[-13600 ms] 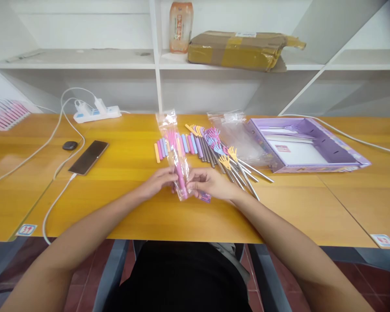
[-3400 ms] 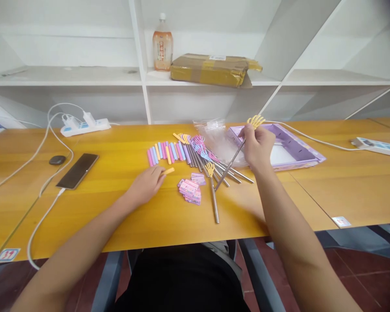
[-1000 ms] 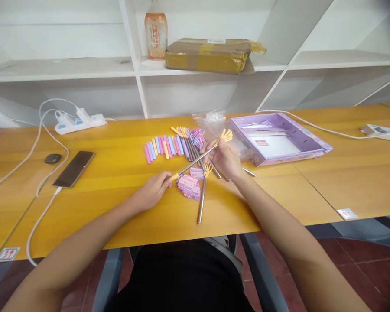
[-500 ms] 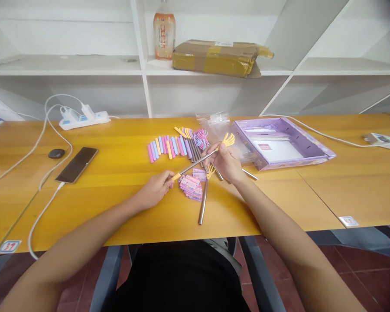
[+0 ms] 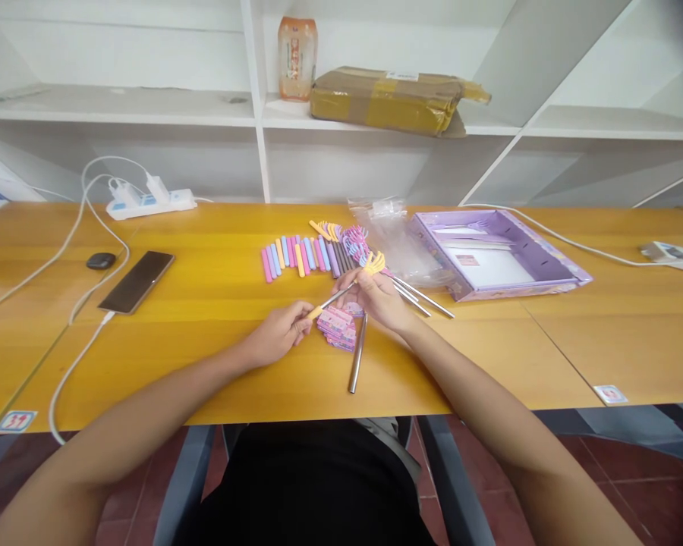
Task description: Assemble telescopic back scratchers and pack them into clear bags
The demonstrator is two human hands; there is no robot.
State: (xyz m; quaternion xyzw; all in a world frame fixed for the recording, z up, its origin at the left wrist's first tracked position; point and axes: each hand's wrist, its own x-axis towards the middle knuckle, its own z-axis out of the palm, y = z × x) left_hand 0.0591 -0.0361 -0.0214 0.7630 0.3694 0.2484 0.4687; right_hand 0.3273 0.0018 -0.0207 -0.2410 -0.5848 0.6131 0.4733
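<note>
I see my left hand [image 5: 278, 334] pinching the yellow sleeve end of a thin metal rod with a yellow hand-shaped tip [image 5: 341, 292], while my right hand [image 5: 379, 297] grips the same rod just below that tip. The rod hangs just above the stack of small pink printed cards [image 5: 337, 327] on the yellow wooden surface [image 5: 216, 364]. Just right of the cards lies a plain steel tube [image 5: 357, 354]. Behind the cards sits the row of pastel sleeves [image 5: 296, 256]; well right, the open purple cardboard box [image 5: 552, 267].

A phone [image 5: 136, 281] and power strip [image 5: 148, 202] sit at left, a purple box [image 5: 552, 265] at right, a parcel [image 5: 395, 98] up top.
</note>
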